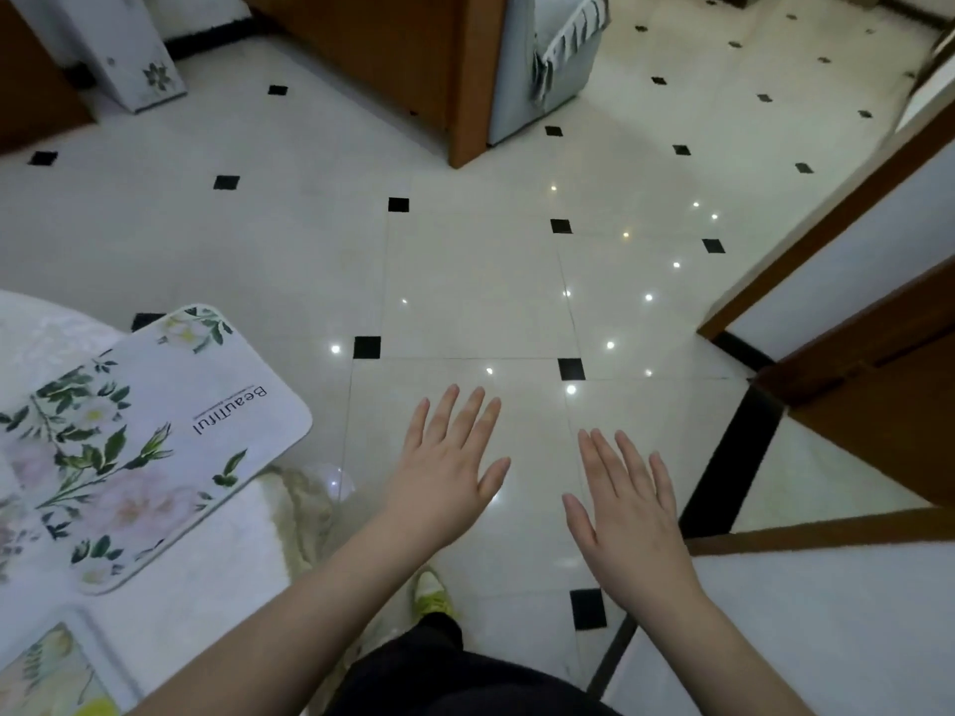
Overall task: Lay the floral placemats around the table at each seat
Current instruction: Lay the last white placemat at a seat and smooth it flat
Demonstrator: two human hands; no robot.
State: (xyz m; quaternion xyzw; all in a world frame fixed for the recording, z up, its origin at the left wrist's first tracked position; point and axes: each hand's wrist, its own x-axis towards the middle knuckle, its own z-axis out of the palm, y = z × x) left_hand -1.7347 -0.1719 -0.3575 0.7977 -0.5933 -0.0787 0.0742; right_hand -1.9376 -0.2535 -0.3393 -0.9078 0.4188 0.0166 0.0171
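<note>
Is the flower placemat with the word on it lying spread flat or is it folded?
Spread flat. The placemat lies fully open on the white tablecloth, rounded corners showing, one corner hanging past the table edge.

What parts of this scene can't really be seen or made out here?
- Table: cut off by the head view's left edge; its seats can't be counted.
- Second placemat: cut off at the bottom left corner.
- Small print on the floral placemat: too tiny to read.
- Shoe: partly hidden by the trouser leg.

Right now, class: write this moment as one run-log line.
left hand: open, empty | right hand: open, empty | floral placemat: lying on table edge, untouched
</note>
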